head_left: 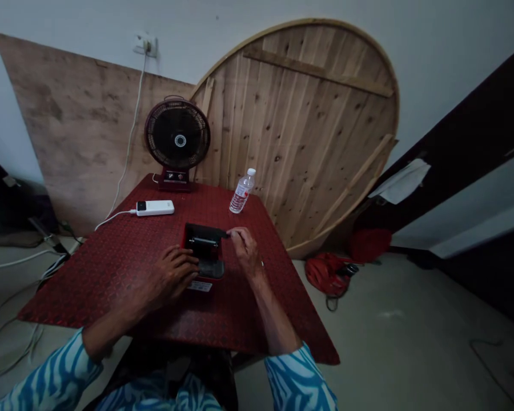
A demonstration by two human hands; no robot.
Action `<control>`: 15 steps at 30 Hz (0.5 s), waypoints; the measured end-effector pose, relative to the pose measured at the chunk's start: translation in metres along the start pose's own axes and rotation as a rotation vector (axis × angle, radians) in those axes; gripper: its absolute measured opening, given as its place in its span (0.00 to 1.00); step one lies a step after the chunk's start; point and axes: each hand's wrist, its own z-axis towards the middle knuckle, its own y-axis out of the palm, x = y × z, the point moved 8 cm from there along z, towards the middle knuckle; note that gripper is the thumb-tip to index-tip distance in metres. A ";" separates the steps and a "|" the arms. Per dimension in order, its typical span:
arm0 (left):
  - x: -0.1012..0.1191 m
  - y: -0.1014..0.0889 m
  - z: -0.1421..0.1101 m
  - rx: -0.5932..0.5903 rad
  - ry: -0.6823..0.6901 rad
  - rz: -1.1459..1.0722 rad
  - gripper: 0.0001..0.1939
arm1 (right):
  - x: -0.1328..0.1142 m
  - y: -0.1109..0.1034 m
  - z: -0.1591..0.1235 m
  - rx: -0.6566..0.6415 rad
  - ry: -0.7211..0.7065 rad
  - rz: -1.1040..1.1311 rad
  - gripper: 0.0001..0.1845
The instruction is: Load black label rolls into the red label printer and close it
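Background: white wall with a plug socket [145,45]; a plywood sheet [81,131] and a round plank tabletop [308,125] lean against it; a red bag [325,274] lies on the floor right of the bench.
Bench: red, with a raised pattern [89,291]; its far corner is narrowed by the wide view.
Far end: desk fan [177,137] at the far edge; white power bank [155,208] with a white cable [111,218] toward the far left; plastic water bottle [242,192] toward the far right.
Thing: small black device [204,251], mid-bench, nearer the near edge; paper label [199,286] just beyond its near end.
Long axis: runs roughly far-to-near; the open end, with a dark roller [203,241] across it, points away from the person; a grey section [212,268] faces the person.
Left grip [171,275]: fingers spread, draped over the device's left side.
Right grip [242,245]: thumb and forefinger pressed together, pinching the far right corner; the exact part held is too small to tell.
Handling: one hand bears down and steadies the body while the other works only the corner, keeping the device square on the bench.
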 end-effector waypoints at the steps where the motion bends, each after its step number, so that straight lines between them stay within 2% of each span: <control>1: 0.000 0.000 -0.001 0.019 0.002 0.001 0.07 | -0.006 -0.002 -0.010 -0.013 -0.039 -0.037 0.14; 5: -0.001 -0.006 -0.004 0.095 -0.015 0.011 0.07 | -0.017 0.003 -0.047 -0.034 -0.137 -0.154 0.13; 7: -0.004 -0.008 -0.006 0.127 -0.031 -0.005 0.07 | -0.015 0.006 -0.058 0.005 -0.162 -0.180 0.12; 9: -0.012 -0.009 -0.008 0.144 -0.074 -0.011 0.11 | -0.015 0.007 -0.064 0.063 -0.198 -0.189 0.12; 12: -0.027 -0.006 -0.011 0.108 -0.162 0.025 0.24 | -0.014 0.009 -0.068 0.118 -0.232 -0.186 0.12; 15: -0.033 -0.001 -0.013 0.031 -0.172 0.059 0.28 | -0.014 0.010 -0.070 0.144 -0.229 -0.190 0.12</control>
